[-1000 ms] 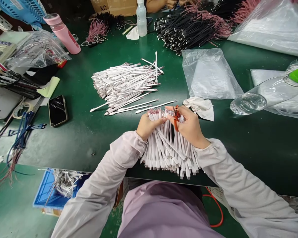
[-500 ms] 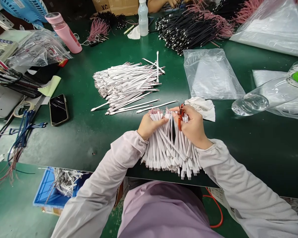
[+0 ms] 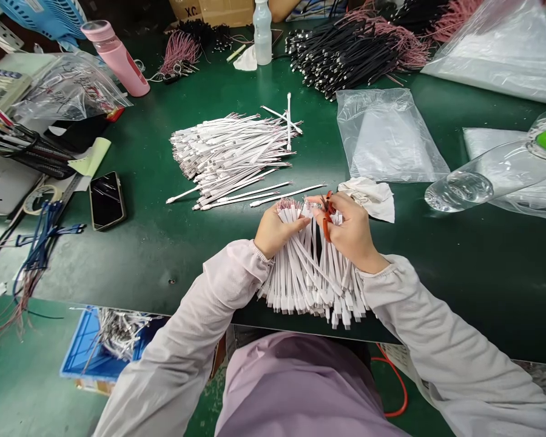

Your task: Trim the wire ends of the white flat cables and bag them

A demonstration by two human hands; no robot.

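Observation:
A fanned bundle of short white cables point(image 3: 295, 273) lies at the table's front edge, its metal plugs toward me and its frayed pinkish wire ends away from me. My left hand point(image 3: 278, 230) is closed on the bundle's upper left part, thumb across the cables. In my right hand point(image 3: 352, 233) is a pair of small scissors with orange-red handles point(image 3: 326, 229), the dark blades pointing up and away. The right thumb and forefinger touch the wire ends near the bundle's middle. Beyond the hands lies a pile of similar white cables point(image 3: 232, 152).
A crumpled white cloth point(image 3: 377, 203) lies right of my right hand, with a clear plastic bag point(image 3: 386, 136) behind it. A tilted clear bottle point(image 3: 464, 185) is farther right. A phone point(image 3: 107, 201) lies left. Black cables point(image 3: 346, 51) are heaped at the back. Below left stands a blue bin point(image 3: 79, 352).
The scissors and right fingers have shifted slightly left, and the handles are turned a little. My left hand has moved slightly right. At the back, the other person's hand has left the view.

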